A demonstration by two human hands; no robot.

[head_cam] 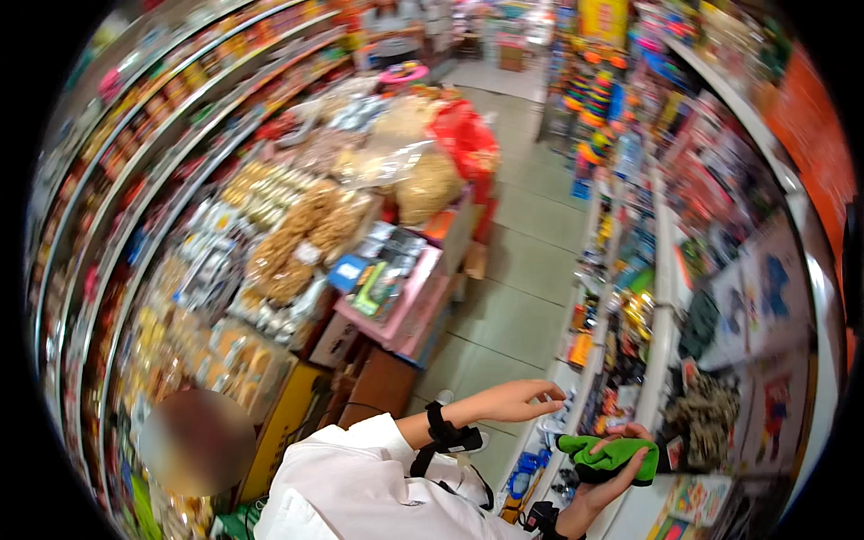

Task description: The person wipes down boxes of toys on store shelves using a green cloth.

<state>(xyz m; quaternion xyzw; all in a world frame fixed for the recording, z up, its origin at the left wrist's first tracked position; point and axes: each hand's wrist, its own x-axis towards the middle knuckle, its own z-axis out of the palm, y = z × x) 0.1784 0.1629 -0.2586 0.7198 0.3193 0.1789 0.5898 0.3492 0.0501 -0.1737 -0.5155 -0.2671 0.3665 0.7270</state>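
My right hand (631,466) holds a folded green cloth (601,453) with black edging, its fingers wrapped around it in front of the right-hand shelves. My left hand (523,403) is held out to the left of the cloth, holding nothing, with its fingers slightly bent and apart. Below it, blue plastic items (526,472) sit on the lowest shelf. Beside the cloth, a bundle of camouflage-like fabric (702,412) rests against the shelf's back. Black straps are around both my wrists, and my sleeve (364,445) is white.
A tiled aisle (520,270) runs away between the shelves (658,270) on the right and a display of bagged snacks (297,250) on the left. A pink box (405,317) and a brown carton (378,385) edge the aisle. Another person (393,34) stands at the far end.
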